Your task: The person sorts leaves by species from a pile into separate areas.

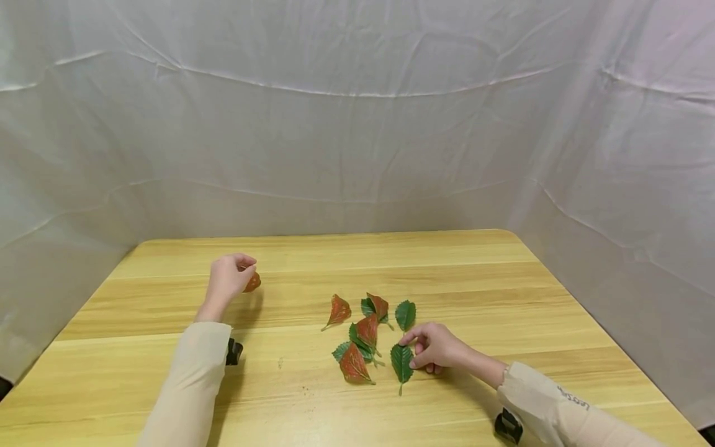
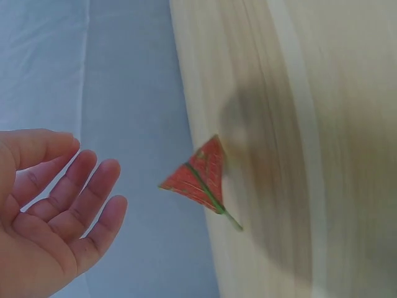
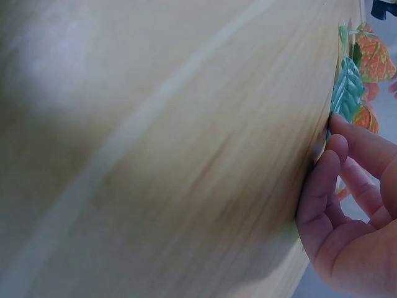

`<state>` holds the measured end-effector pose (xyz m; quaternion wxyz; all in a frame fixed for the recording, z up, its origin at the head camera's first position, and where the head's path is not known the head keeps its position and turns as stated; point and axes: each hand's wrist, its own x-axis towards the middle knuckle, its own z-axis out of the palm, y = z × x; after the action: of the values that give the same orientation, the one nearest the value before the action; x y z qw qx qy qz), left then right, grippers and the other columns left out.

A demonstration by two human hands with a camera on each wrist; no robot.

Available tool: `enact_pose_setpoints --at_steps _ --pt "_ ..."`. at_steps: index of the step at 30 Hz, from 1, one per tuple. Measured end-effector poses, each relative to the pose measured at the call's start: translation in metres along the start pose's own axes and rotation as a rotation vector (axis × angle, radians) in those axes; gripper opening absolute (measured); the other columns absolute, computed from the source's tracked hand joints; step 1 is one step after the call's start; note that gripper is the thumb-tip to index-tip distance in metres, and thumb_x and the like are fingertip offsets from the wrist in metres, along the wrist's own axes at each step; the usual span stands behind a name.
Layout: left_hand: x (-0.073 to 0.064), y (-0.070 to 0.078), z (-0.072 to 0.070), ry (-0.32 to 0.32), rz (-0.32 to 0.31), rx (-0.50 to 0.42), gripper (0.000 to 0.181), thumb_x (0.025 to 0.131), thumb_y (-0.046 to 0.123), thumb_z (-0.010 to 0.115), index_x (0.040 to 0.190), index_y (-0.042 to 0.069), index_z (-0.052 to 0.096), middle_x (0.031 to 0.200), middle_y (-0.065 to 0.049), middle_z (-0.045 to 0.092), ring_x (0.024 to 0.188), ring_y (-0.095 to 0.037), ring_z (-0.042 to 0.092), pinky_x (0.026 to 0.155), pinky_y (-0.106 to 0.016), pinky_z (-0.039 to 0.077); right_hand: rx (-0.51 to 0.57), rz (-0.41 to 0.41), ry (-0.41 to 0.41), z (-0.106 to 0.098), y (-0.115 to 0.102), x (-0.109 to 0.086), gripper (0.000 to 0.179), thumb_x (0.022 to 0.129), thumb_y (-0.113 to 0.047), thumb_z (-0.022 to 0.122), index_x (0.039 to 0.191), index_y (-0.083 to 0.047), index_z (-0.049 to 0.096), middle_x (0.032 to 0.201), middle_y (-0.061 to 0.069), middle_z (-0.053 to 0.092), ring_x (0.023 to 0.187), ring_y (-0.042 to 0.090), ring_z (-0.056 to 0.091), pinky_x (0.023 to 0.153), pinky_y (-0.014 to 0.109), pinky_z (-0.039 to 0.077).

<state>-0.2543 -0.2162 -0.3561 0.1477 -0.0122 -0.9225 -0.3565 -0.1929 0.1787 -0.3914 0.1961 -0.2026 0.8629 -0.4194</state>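
Left hand (image 1: 228, 277) over the left side of the wooden table (image 1: 301, 410): thumb tip close to index tip, other fingers loosely bent, gripping nothing in the left wrist view. Loose red leaf (image 2: 200, 180) sits just beyond those fingertips, apart from them; can't tell if it's lying on the wood or in the air. Best kept clear of it so no finger drags it.

Mid-table: single red leaf (image 1: 338, 310), stem toward the viewer. Right of it, three red-on-green pairs: front red leaf (image 1: 353, 364), middle red leaf (image 1: 367, 329), rear red leaf (image 1: 380, 306), each partly covering green.

Further right, far green leaf (image 1: 405, 315), then near green leaf (image 1: 401, 362), stem toward the viewer. Right hand (image 1: 438, 346): index at its tip, thumb at its right edge, rest curled under; can't tell whether it's pinched or just touched. Light fingertip contact looks best, wrist kept off the neighbours.
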Motion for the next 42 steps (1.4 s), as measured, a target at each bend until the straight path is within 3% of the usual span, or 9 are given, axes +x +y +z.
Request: enact_pose_setpoints --at_steps 5,13,20,32,42 --pt "-0.005 0.011 0.000 -0.030 0.000 -0.038 0.022 0.088 0.008 0.051 0.101 -0.005 0.063 0.090 -0.020 0.063 0.077 -0.030 0.060 0.070 -0.040 0.048 -0.003 0.002 0.002 0.000 0.001 0.001 0.031 0.071 0.006 0.070 0.101 0.002 0.064 0.059 0.003 0.050 0.040 0.010 0.046 0.037 0.026 0.042" --pt "-0.012 0.028 0.008 -0.020 0.119 -0.028 0.018 0.087 0.007 0.055 0.097 -0.004 0.064 0.088 -0.017 0.064 0.079 -0.028 0.058 0.069 -0.040 0.047 -0.007 0.004 0.004 -0.002 0.000 0.003 0.030 0.071 0.006 0.069 0.101 0.001 0.064 0.059 0.003 0.050 0.039 0.010 0.045 0.037 0.027 0.042" --pt "-0.020 0.038 0.015 -0.028 0.173 -0.040 0.015 0.086 0.006 0.056 0.095 -0.003 0.066 0.085 -0.013 0.064 0.077 -0.027 0.058 0.065 -0.039 0.047 -0.007 0.006 0.001 -0.002 -0.001 0.002 0.030 0.072 0.006 0.069 0.101 0.001 0.064 0.059 0.003 0.050 0.040 0.010 0.045 0.037 0.026 0.041" --pt "-0.036 0.056 0.028 -0.044 0.268 -0.041 0.012 0.083 0.004 0.060 0.091 -0.001 0.067 0.085 -0.011 0.064 0.078 -0.025 0.058 0.068 -0.039 0.048 -0.003 0.003 0.003 0.000 0.001 0.001 0.030 0.072 0.006 0.069 0.101 0.001 0.064 0.058 0.003 0.050 0.040 0.010 0.045 0.037 0.026 0.041" --pt "-0.049 0.067 0.040 -0.074 0.291 -0.020 0.010 0.082 0.005 0.062 0.090 0.002 0.068 0.090 -0.010 0.064 0.075 -0.021 0.059 0.066 -0.035 0.048 -0.001 0.003 0.003 0.000 0.001 0.000 0.031 0.071 0.006 0.069 0.102 0.002 0.064 0.059 0.003 0.051 0.040 0.010 0.046 0.037 0.026 0.041"
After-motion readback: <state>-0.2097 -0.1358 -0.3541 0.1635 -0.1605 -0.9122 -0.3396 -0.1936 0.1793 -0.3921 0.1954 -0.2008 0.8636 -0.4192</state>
